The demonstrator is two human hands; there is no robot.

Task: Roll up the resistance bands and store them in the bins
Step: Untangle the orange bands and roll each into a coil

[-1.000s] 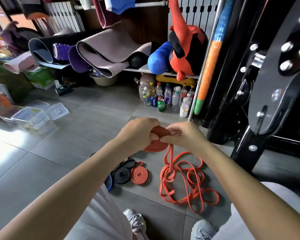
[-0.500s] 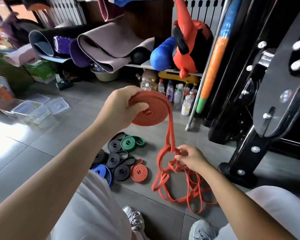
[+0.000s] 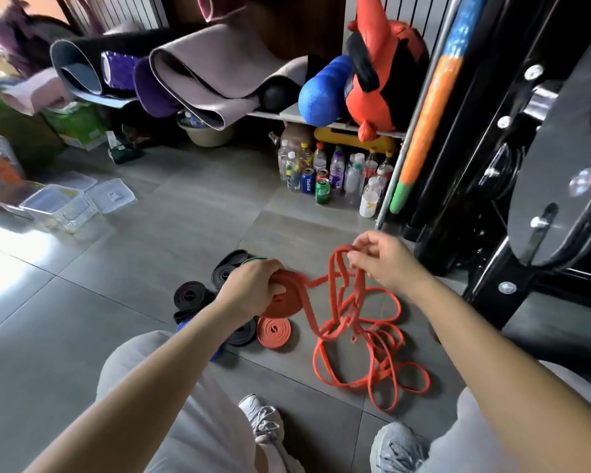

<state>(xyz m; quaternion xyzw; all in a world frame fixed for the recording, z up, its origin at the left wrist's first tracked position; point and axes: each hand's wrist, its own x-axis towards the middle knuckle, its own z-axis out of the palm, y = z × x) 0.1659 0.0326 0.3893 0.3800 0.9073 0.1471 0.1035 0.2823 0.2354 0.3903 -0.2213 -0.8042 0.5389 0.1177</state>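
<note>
Orange resistance band [image 3: 285,302], half coiled in the gripping left hand [image 3: 249,290], trails to loops pinched by the right hand [image 3: 388,262] and a tangle on the floor [image 3: 185,233]; those crossed loops may knot under pull, or the coil could spring loose.

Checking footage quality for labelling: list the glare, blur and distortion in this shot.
Head view: strong glare washes out the floor at left; the top-left corner is smeared with blur; wide-angle distortion bows the black frame at right; left hand, right hand and orange band are sharp.
</note>
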